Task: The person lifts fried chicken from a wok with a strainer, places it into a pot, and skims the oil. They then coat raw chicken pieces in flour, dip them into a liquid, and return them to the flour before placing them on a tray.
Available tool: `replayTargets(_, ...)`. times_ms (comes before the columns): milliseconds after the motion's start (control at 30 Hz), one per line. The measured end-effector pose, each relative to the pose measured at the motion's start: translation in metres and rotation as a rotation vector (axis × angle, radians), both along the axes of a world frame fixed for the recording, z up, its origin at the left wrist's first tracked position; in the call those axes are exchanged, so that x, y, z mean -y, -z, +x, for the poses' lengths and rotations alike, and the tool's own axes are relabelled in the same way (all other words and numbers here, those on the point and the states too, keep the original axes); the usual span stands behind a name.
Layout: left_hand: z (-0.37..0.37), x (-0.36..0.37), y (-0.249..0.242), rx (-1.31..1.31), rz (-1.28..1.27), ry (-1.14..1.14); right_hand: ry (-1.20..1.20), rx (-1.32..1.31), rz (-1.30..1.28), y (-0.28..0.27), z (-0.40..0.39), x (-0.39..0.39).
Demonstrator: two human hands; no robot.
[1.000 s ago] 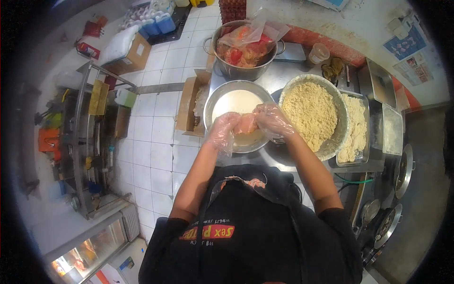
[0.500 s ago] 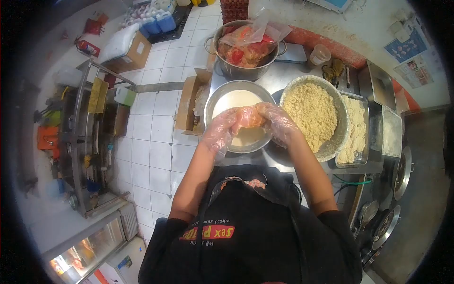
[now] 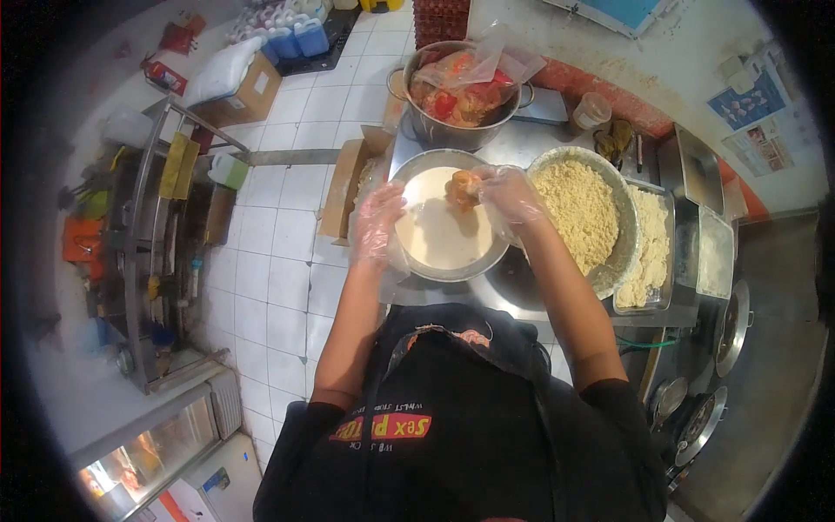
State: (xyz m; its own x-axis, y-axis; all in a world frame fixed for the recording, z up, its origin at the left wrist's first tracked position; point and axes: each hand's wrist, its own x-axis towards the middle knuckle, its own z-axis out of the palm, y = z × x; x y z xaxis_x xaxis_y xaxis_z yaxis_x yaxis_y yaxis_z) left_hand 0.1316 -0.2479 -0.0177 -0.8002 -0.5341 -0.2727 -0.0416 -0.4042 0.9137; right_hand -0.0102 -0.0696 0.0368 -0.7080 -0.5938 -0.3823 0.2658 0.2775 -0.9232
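A metal bowl (image 3: 390, 237) holds pale, milky liquid. My right hand (image 3: 511, 193), in a clear plastic glove, grips a piece of raw meat (image 3: 464, 190) over the liquid, near the bowl's far right part. At the bowl's left rim is my left hand (image 3: 379, 217), also gloved, with its fingers apart and no meat in them. Right of the bowl stands a large basin (image 3: 632, 252) of crumbly yellowish coating. Behind the bowl, a big pot (image 3: 461, 134) contains raw meat and a plastic bag (image 3: 513, 59).
A tray (image 3: 668, 261) with coated pieces lies right of the basin, beside another metal container (image 3: 715, 252). A cardboard box (image 3: 337, 196) stands left of the bowl. Pans (image 3: 738, 326) are at the far right, and a metal rack (image 3: 139, 261) is at the left.
My left hand has let go of the meat and moved left to the bowl's rim. The meat, now in my right hand alone, hangs farther back over the liquid.
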Motion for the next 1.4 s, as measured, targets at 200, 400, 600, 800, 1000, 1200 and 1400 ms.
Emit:
replayTargets(200,0.033,0.015,-0.021,-0.013,-0.007,-0.131,-0.048,-0.013,0.159,0.099,0.005,0.027)
replayTargets(400,0.064,0.019,-0.024,-0.016,0.019,-0.178,-0.241,-1.042,0.621,0.158,0.040,0.048)
replayTargets(600,0.078,0.024,-0.021,-0.001,0.036,-0.232,-0.446,-0.606,0.198,0.091,0.028,0.037)
replayTargets(800,0.079,0.029,-0.018,0.022,0.041,-0.246,-0.164,-0.410,0.414,0.024,0.015,0.029)
replayTargets(1000,0.078,0.030,-0.008,-0.013,0.064,-0.221,-0.211,-1.285,0.798,0.110,-0.007,0.016)
replayTargets(1200,0.085,0.034,-0.002,-0.011,0.055,-0.223,-0.381,-1.195,0.962,0.129,-0.031,0.026)
replayTargets(1400,0.095,0.039,0.004,0.020,0.052,-0.236,-0.296,-0.819,0.585,0.035,-0.019,0.030)
